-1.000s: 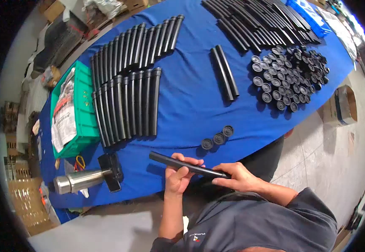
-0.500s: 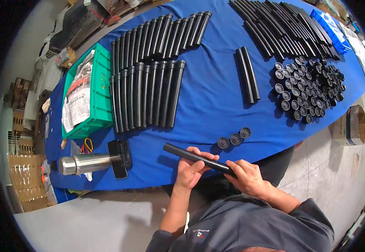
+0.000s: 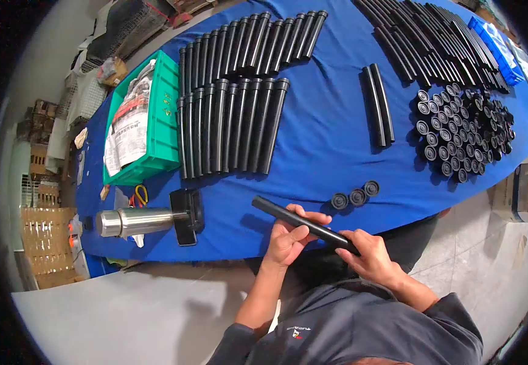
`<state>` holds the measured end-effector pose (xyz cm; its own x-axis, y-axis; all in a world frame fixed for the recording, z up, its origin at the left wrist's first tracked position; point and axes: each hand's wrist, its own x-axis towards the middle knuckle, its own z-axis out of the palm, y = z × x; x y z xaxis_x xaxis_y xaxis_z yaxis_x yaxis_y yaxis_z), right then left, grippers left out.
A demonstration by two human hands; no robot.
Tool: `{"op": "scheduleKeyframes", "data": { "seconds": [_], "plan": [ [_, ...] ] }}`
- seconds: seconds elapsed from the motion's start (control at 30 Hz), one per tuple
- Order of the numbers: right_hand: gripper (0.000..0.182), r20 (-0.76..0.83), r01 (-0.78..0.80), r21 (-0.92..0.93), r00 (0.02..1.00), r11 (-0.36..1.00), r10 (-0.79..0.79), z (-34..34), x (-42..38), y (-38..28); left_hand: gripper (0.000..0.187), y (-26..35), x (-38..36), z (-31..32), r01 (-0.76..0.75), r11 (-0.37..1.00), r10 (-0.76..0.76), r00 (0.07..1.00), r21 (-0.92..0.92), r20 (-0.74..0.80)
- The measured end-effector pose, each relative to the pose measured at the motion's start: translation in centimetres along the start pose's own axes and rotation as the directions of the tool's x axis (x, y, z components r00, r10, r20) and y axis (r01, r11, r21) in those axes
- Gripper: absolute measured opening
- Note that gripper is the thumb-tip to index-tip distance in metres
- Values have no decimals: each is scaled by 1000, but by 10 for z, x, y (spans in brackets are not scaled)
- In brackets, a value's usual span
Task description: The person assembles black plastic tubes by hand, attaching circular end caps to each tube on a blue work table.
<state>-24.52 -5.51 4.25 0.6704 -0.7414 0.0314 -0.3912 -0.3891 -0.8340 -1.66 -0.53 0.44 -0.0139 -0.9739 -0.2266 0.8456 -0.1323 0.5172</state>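
Observation:
A black plastic tube (image 3: 274, 211) slants between my hands at the table's front edge, its far end pointing up and left. My left hand (image 3: 287, 241) is closed around its middle, thumb lying along the top. The lower right end sits in my right hand (image 3: 368, 255), whose fingers cover that tip. Just beyond my hands, three round black caps (image 3: 357, 197) rest in a short row on the blue cloth (image 3: 312, 140). Farther off, two loose black tubes (image 3: 378, 106) lie side by side.
Capped tubes (image 3: 218, 128) lie in two rows at left, beside a green crate (image 3: 165, 115) holding newspaper. A steel flask (image 3: 145, 220) and a phone (image 3: 184, 228) are nearer. Heaped caps (image 3: 452, 134), stacked tubes (image 3: 428, 42) and a blue tray (image 3: 495, 52) occupy the right.
The camera view has turned slightly, so the whole scene sits farther right in the picture. Both hands keep hold of the tube in nearly the same pose.

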Motion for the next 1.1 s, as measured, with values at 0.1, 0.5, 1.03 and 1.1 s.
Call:
{"op": "scheduleKeyframes", "data": {
  "seconds": [0.1,0.5,1.03,1.1],
  "plan": [
    [49,-57,109,-218,991,970,-124,4,-1,3,33,0,1,0,11,1000,-11,1000,1,17],
    [45,13,-20,38,1000,999,19,-8,-1,-7,34,0,1,-12,29,998,-25,996,-49,89],
    [32,447,-499,428,842,754,304,4,5,-4,44,0,-5,-8,-5,993,1,999,118,35],
    [32,470,-532,429,822,730,323,5,4,-3,46,9,-14,0,13,948,20,995,317,-100]
  ]
}}
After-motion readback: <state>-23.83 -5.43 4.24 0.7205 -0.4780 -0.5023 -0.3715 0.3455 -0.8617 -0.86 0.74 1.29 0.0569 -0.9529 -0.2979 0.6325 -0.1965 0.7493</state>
